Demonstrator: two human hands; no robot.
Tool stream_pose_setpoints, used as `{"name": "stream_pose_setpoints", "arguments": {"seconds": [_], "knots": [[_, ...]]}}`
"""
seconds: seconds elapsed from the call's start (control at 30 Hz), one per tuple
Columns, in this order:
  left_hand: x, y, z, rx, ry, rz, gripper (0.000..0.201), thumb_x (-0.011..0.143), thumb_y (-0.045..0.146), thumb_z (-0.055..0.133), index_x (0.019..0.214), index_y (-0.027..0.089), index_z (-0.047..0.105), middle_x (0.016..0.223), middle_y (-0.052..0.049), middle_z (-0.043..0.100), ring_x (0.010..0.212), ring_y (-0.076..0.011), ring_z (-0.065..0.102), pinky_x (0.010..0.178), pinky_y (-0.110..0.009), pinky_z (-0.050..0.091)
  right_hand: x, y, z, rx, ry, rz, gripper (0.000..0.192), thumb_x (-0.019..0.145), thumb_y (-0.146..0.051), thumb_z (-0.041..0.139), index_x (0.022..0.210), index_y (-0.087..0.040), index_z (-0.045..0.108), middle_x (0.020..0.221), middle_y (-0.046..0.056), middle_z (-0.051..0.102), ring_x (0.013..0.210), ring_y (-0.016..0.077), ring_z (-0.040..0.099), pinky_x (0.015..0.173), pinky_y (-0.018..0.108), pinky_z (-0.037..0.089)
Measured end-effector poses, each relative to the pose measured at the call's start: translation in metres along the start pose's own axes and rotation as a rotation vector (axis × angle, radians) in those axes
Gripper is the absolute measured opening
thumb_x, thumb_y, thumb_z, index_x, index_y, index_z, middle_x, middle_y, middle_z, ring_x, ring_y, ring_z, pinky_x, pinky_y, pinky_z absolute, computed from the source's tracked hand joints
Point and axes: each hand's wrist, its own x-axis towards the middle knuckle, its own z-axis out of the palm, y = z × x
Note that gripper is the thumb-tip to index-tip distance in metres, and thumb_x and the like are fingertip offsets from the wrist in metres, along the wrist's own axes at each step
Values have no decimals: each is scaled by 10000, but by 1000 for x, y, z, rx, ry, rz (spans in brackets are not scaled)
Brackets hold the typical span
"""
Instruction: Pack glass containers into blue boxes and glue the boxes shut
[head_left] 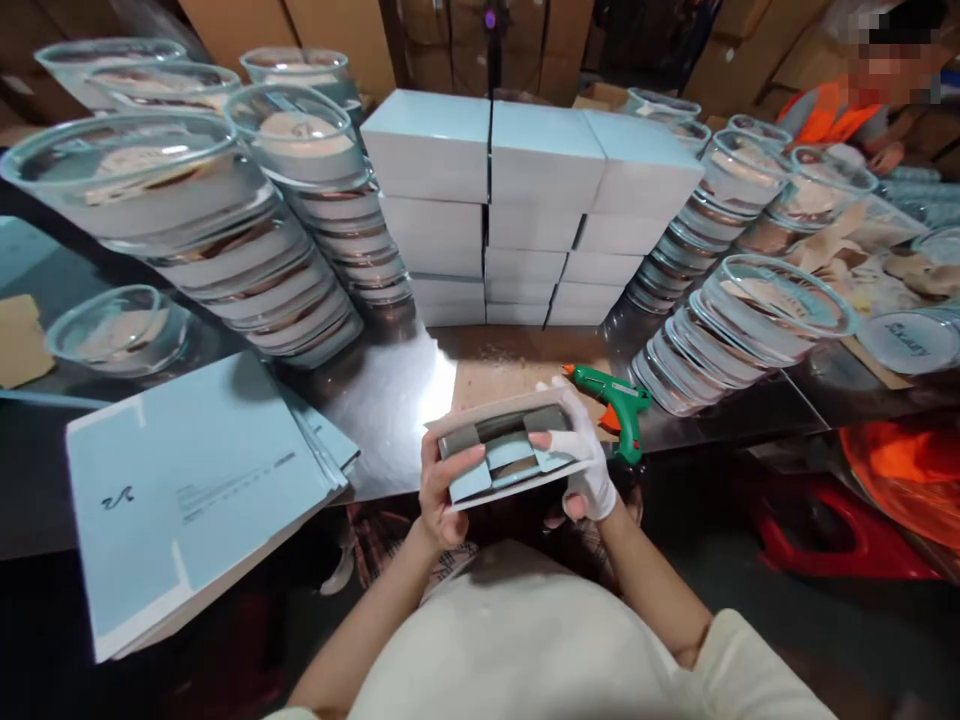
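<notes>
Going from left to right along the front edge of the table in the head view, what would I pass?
Stack of flat pale-blue cartons → left hand → half-folded box held by both hands → gloved right hand → green glue gun → leaning stack of glass bowls.

Packing workshop, stacked boxes [540, 200], glass bowls [225, 230]

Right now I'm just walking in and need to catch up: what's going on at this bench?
A person holds a part-folded box in both hands above the table, the bare left hand on its left end and the gloved right hand on its right. A green glue gun lies just beyond the right hand. Flat sheets lie at left, finished boxes behind, and stacked glass bowls to both sides.
</notes>
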Motion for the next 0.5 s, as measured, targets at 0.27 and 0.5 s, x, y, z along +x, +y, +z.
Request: {"name": "stream_pose_setpoints", "arguments": {"seconds": [0.27,0.5], "knots": [[6,16,5,71,319,-61,597,897,743,581,1284,288,564,1296,-120,632,1099,-281,688,927,-458,580,15,-23,35,169,375,224,664,795,-399,814,1353,-374,454,1364,71,614,1161,259,695,1039,477,611],[1,-14,-20,132,99,81,976,611,994,674,1297,323,496,1192,-85,629,1082,-308,700,951,-497,584,12,-46,4,-53,496,93,654,836,-738,690,1345,-358,534,1337,99,623,1231,325,658,1129,562,537]]}}
